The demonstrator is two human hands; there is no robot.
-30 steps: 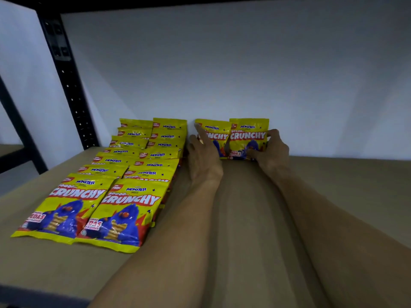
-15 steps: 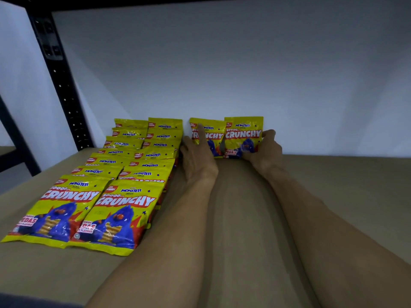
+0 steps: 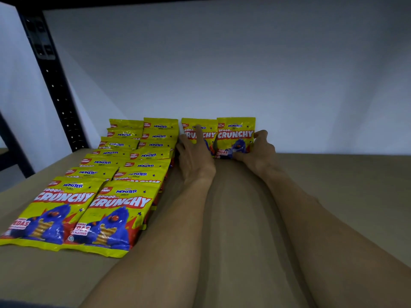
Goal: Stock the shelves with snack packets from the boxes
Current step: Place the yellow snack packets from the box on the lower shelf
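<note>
Both of my hands are stretched far to the back, side by side. My left hand (image 3: 195,156) is released, fingers fairly straight, with the index finger laid up against the face of the left upright packet (image 3: 210,130), touching it over the printed word. My right hand (image 3: 259,152) grasps the right upright packet (image 3: 235,135): the thumb sits on its right edge near the top and the curled fingers pinch its lower right corner. These two yellow packets stand edge to edge directly beyond my fingertips, and they seem to lean on the white wall (image 3: 244,63) behind them, though I cannot tell if they touch it. Just to the outside of my left hand and along my left forearm lie the rows of packets (image 3: 124,174), two columns overlapping like shingles, reaching back toward me. Both forearms rest low over the brown shelf board (image 3: 333,185), which runs on bare beyond my right hand. Well outside my left hand stands a black perforated post (image 3: 55,90).
</note>
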